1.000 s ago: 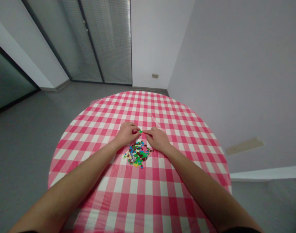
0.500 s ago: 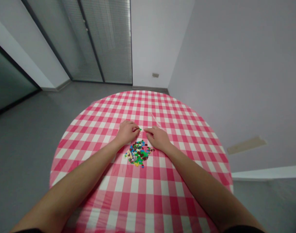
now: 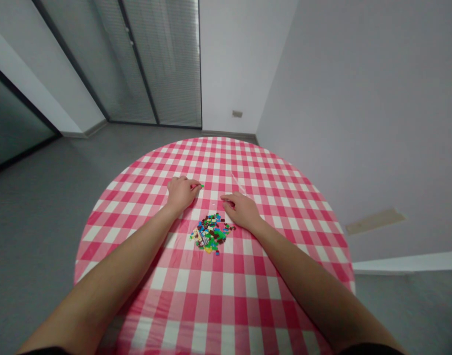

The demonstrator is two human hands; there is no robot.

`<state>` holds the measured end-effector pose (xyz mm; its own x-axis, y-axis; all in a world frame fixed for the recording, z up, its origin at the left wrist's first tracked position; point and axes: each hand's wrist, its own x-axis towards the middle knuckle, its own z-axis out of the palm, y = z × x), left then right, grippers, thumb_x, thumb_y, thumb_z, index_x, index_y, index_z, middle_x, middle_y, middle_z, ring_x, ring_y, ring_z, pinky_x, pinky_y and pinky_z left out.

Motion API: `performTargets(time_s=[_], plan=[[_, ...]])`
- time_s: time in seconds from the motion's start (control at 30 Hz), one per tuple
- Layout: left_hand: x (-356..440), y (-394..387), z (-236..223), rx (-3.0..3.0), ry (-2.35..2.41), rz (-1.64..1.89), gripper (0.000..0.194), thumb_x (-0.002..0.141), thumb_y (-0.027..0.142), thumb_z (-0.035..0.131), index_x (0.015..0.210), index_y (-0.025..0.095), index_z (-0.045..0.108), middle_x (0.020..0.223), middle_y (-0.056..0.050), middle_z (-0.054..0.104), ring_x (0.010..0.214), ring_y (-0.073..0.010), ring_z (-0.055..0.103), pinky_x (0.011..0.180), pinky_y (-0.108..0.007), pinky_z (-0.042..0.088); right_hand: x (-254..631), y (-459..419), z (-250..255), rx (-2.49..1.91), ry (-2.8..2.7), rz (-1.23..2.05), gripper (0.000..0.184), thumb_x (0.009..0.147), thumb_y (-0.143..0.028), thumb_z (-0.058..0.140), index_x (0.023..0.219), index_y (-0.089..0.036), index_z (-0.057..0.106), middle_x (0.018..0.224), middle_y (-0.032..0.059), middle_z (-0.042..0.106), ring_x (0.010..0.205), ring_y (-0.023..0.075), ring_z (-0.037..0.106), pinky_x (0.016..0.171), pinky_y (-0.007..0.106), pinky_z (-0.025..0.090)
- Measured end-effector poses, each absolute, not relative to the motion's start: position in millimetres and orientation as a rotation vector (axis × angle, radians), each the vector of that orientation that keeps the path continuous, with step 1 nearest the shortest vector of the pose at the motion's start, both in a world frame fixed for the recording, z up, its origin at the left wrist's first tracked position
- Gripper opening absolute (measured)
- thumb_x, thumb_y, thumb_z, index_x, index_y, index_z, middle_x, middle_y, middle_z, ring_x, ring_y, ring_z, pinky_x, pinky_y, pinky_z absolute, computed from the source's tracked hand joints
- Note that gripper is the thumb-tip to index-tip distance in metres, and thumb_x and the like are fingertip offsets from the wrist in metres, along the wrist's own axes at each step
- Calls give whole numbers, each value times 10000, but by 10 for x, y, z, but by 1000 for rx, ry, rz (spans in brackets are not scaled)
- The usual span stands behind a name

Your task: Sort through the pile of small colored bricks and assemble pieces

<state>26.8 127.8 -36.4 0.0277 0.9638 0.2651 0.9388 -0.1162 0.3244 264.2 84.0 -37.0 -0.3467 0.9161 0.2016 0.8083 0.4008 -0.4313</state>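
Left hand (image 3: 181, 193) pinches a small green piece (image 3: 202, 186), beyond the brick pile (image 3: 211, 236).
Piece juts from the fingertips, left of the right hand (image 3: 242, 209); that one's half-curled, can't tell if it's holding anything. Light edge grip should avoid popping it loose; best to keep wrists clear of the pile.

Round counter (image 3: 218, 301) under a red-and-white checked cloth (image 3: 285, 187), on a smooth grey floor (image 3: 29, 231). Beyond, dark-framed glass panels (image 3: 115, 74) with fine-slatted blinds (image 3: 174, 69), brightest along the right edge. Plain pale far wall (image 3: 244, 59) bearing a small outlet plate (image 3: 237, 114) above a grey baseboard (image 3: 229, 133). At right, greyer side wall (image 3: 366, 108) with a tan strip (image 3: 376, 221). Soft, dim light throughout.
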Motion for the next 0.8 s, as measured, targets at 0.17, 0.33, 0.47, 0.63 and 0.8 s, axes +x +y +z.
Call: performTargets(time_s=[0.17, 0.33, 0.47, 0.63, 0.8], plan=[[262, 1298, -360, 2182, 2071, 615, 311, 940, 445, 579, 1084, 294, 810, 1003, -121, 693, 1011, -333, 590, 897, -428, 411, 2643, 827, -360, -1481, -2252, 375, 323, 981, -293, 559, 1243, -222, 735, 1196, 61, 735, 1061, 222, 679, 855, 312, 502], [246, 1320, -375, 2169, 2099, 579, 308, 950, 460, 572, 1088, 319, 808, 1010, -104, 706, 1017, -317, 602, 869, -400, 425, 2670, 776, -290, -1419, -2322, 366, 282, 984, -273, 566, 1185, -213, 754, 1112, 71, 744, 1012, 211, 676, 814, 295, 484], [236, 1332, -393, 2175, 2096, 577, 312, 954, 480, 572, 1092, 333, 810, 997, -99, 711, 1010, -323, 605, 842, -394, 427, 2697, 732, -260, -1316, -2407, 384, 221, 960, -260, 615, 1085, -194, 784, 982, 80, 741, 900, 202, 668, 745, 289, 458], [243, 1321, -373, 2173, 2079, 571, 305, 956, 473, 580, 1114, 341, 805, 1013, -91, 713, 1008, -324, 599, 828, -390, 419, 2709, 699, -259, -1087, -2432, 584, 141, 881, -174, 666, 946, -157, 790, 848, 66, 740, 763, 167, 636, 685, 265, 437], [249, 1308, -350, 2165, 2051, 581, 292, 960, 458, 591, 1131, 343, 799, 1014, -78, 711, 1002, -309, 599, 847, -392, 418, 2757, 663, -176, -953, -2418, 825, 159, 806, -121, 651, 875, -161, 788, 789, 42, 727, 700, 144, 618, 643, 239, 434]])
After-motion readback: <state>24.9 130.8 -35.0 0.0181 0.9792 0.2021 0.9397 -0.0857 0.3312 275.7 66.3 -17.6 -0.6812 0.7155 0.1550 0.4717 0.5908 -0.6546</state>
